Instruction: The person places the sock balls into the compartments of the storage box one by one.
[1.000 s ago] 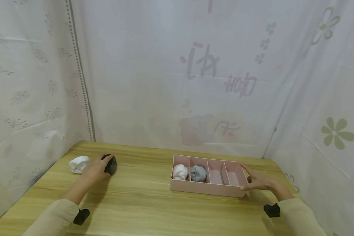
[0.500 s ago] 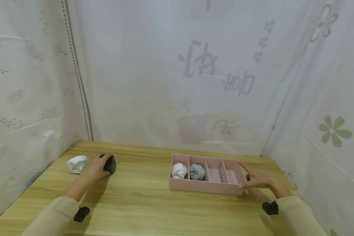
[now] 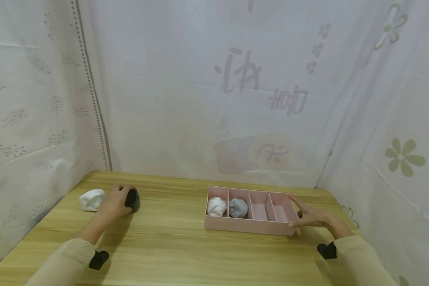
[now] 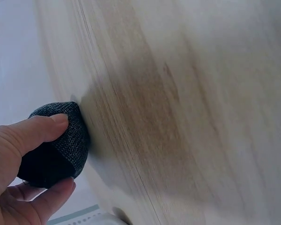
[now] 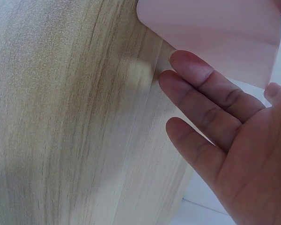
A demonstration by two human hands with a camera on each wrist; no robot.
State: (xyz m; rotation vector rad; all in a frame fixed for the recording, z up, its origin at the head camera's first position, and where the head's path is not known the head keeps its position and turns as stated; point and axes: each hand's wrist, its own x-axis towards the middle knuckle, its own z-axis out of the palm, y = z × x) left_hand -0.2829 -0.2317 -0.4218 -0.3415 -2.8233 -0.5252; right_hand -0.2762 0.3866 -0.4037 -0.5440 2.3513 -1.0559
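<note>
In the head view my left hand [image 3: 115, 202] holds a rolled-up dark sock [image 3: 132, 200] at the left of the table. Seen from the left wrist, the thumb presses the grey herringbone side of that sock [image 4: 77, 136] and fingers grip from below. A white cloth bundle [image 3: 92, 199] lies just left of this hand. My right hand [image 3: 312, 217] holds the right end of a pink divided box [image 3: 248, 227], thumb at the front corner and index finger at the back one. Its other fingers [image 5: 201, 110] are extended beside the box wall in the right wrist view.
The box's left compartment contains a white balled-up cloth [image 3: 216, 207]; a grey one [image 3: 238, 208] sits in the compartment beside it. Two compartments to the right show bare floors. Patterned curtains [image 3: 186, 99] surround the wooden table [image 3: 171, 254] at the back and sides.
The whole scene shifts slightly left and up as the head view moves. Both hands keep their holds, and the sock and box stay essentially in place on the table.
</note>
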